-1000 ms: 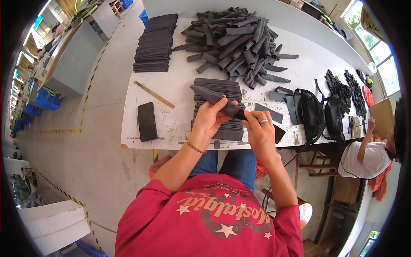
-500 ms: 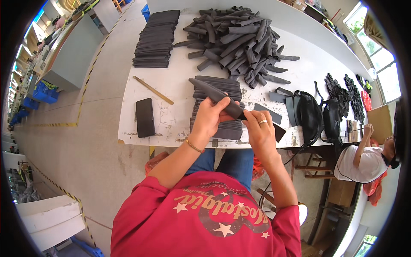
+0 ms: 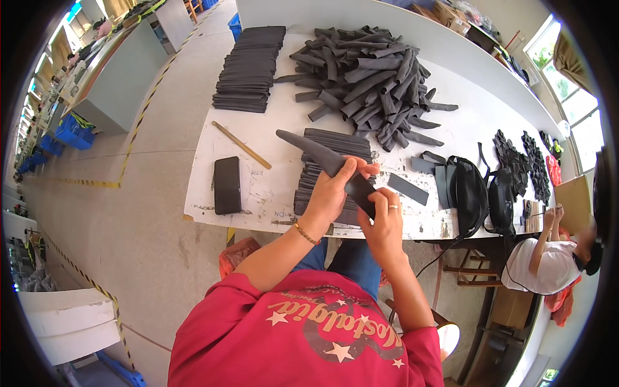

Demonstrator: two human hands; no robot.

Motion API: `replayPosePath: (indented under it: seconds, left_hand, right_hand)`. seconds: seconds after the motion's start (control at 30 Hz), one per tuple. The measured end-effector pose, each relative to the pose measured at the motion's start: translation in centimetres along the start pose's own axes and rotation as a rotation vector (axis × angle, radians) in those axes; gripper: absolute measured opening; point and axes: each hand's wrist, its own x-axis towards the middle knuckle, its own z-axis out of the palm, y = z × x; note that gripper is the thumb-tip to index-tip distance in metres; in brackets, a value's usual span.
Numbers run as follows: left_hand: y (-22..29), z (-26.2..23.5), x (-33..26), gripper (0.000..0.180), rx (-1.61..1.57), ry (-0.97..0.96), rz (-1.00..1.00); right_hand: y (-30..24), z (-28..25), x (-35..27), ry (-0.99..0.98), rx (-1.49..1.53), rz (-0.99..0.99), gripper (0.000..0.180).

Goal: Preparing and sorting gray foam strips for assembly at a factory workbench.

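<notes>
My left hand (image 3: 330, 197) is closed round a dark grey fabric sleeve (image 3: 308, 147), which slants up to the left over a stack of flat dark pieces (image 3: 335, 137). From the sleeve's lower right end comes a flat black strip (image 3: 361, 193). My right hand (image 3: 385, 227) pinches the lower end of this strip, close to the table's front edge. How far the strip reaches inside the sleeve is hidden. Right of my hands lies a loose dark grey flat strip (image 3: 408, 189).
Behind are a heap of loose sleeves (image 3: 367, 80) and a neat stack of flat dark pieces (image 3: 250, 68). A wooden stick (image 3: 242, 145) and a phone (image 3: 227, 185) lie left. Black bags (image 3: 467, 197) lie right. A person (image 3: 545, 261) sits at far right.
The black strip's free end no longer sticks out beyond my right hand; more of the strip shows between my hands. My right hand has moved down. The whole view has shifted slightly.
</notes>
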Motion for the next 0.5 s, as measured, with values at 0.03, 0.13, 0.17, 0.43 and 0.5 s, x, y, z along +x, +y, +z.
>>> replayPosePath:
  seconds: [0.03, 0.13, 0.17, 0.43, 0.5]
  left_hand:
    - [-0.3, 0.0, -0.3, 0.025, -0.035, 0.017, -0.032]
    - [-1.5, 0.3, -1.0, 0.026, -0.067, 0.057, -0.054]
    - [-2.0, 0.5, -1.4, 0.026, -0.111, 0.056, -0.061]
    - [-0.3, -0.7, -0.8, 0.027, -0.088, 0.110, -0.017]
    - [-1.5, -0.3, -1.4, 0.030, -0.121, 0.125, -0.048]
  right_hand:
    - [0.2, -0.1, -0.2, 0.005, 0.057, -0.049, 0.042]
    - [0.2, 0.2, 0.3, 0.025, 0.109, -0.147, 0.036]
    - [0.1, 0.4, 0.8, 0.010, 0.131, -0.166, 0.036]
    - [0.9, -1.5, 0.3, -0.122, 0.166, -0.084, 0.033]
    - [0.4, -1.5, 0.6, -0.120, 0.211, -0.118, 0.030]
